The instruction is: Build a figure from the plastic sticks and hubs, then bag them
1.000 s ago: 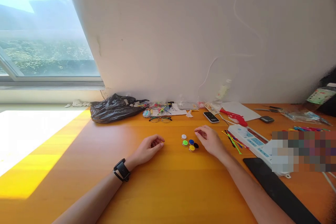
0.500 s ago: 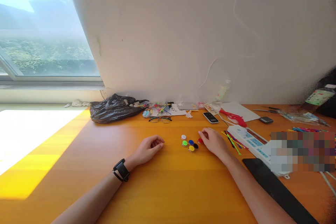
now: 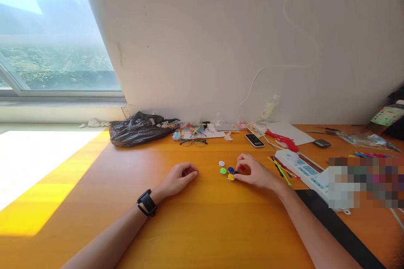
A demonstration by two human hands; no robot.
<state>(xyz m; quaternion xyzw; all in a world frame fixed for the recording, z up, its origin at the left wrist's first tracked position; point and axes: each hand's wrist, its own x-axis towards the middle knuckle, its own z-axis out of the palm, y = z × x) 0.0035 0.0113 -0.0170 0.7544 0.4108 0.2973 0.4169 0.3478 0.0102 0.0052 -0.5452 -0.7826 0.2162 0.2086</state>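
Orange table [image 3: 202, 227]: landmark for all entries.

Black plastic bag [image 3: 139, 128], at the table's far edge by the wall: crumpled, contents hidden.

Power strip [image 3: 304, 170], right part of the table: coloured sticks [image 3: 280, 168] lie beside it.

Left hand [image 3: 178, 178], table centre: fingers loosely curled, holding nothing.

Right hand [image 3: 254, 172], just right of centre: fingertips pinch a red button [image 3: 242, 169].

Button cluster, table centre: white button [image 3: 221, 163], green button [image 3: 223, 171], blue button [image 3: 230, 170], yellow button [image 3: 231, 177], close together.

Risk, judged: the pinching fingers touch the cluster; a nudge could scatter it or the red button could slip.
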